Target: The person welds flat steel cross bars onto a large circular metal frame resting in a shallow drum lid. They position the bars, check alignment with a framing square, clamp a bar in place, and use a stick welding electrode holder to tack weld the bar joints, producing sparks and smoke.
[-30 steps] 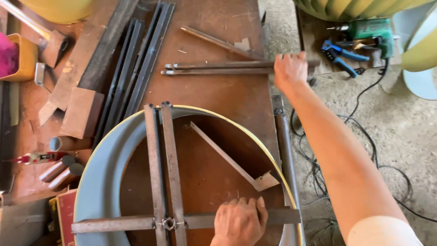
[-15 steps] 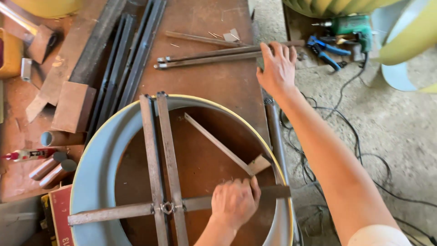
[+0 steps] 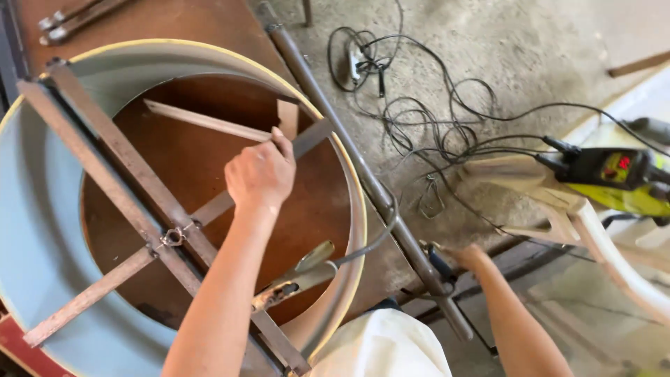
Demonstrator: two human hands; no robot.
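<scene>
A wide metal ring (image 3: 352, 209) lies on the brown worktable, with two pairs of flat steel bars crossed over it and joined at the middle (image 3: 171, 237). My left hand (image 3: 259, 174) is curled on the crossbar (image 3: 310, 138) near the ring's right rim, beside a thin angled strip (image 3: 206, 120). A metal clamp (image 3: 293, 279) with a grey cable bites a bar just under my left forearm. My right hand (image 3: 469, 257) reaches below the table's edge onto a dark handle (image 3: 441, 267). Its fingers are hidden behind the long pipe (image 3: 349, 150).
Tangled black cables (image 3: 426, 119) lie on the concrete floor to the right. A yellow-green machine with a red display (image 3: 614, 171) sits on a white plastic chair (image 3: 586, 223). Steel rods (image 3: 70, 17) lie at the table's far left.
My right hand has left the rods at the far side of the table and dropped to the table's near right edge. The view has swung right. My left hand stays on the crossbar.
</scene>
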